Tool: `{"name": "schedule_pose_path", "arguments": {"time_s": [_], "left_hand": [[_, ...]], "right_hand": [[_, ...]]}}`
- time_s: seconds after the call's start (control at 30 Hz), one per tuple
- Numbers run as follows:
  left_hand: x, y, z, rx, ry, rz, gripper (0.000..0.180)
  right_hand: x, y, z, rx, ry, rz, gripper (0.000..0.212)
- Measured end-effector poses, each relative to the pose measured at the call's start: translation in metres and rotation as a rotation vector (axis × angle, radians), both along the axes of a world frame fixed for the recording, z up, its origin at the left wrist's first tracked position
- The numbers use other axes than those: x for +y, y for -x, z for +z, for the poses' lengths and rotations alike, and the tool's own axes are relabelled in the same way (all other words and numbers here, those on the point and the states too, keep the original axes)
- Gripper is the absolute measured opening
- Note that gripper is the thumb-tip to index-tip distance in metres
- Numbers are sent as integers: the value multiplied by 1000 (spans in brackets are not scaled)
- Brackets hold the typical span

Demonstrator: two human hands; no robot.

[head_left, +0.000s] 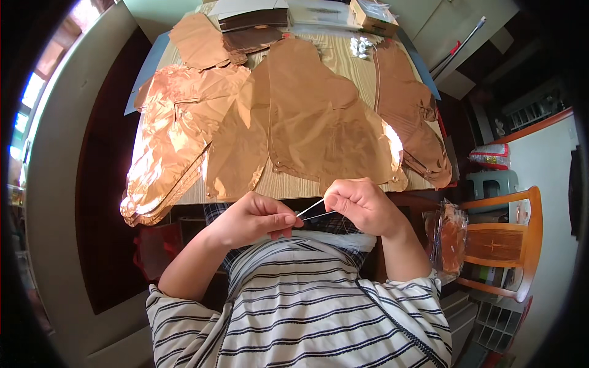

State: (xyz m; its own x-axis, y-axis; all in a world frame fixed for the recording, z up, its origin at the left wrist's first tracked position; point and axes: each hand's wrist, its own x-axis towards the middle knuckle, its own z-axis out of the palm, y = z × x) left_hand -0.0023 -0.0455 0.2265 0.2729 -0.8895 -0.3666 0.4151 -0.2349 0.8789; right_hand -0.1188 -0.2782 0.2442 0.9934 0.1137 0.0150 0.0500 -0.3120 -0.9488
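Note:
A thin white string stretches between my two hands, just off the table's near edge. My left hand pinches one end between thumb and finger. Opposite it, my right hand grips the string with curled fingers, and a second strand runs below the first. Across my lap lies a bundle of white strings. Copper-coloured foil pieces cover much of the table beyond my hands: a large flat brown one in the middle, a shiny crumpled one at left and a darker one at right.
The wood-grain table holds a cluster of small white pieces, a cardboard box and a stack of dark sheets at its far side. At right stands a wooden chair with plastic-wrapped copper pieces beside it.

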Motion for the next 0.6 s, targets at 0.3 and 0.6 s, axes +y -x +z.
{"name": "schedule_pose_path", "arguments": {"time_s": [0.3, 0.6], "left_hand": [[-13, 20, -12, -170, 327, 389, 16], [-7, 12, -19, 146, 276, 249, 32]], "right_hand": [[63, 16, -37, -160, 76, 26, 4], [29, 4, 6, -212, 57, 27, 18]]}}
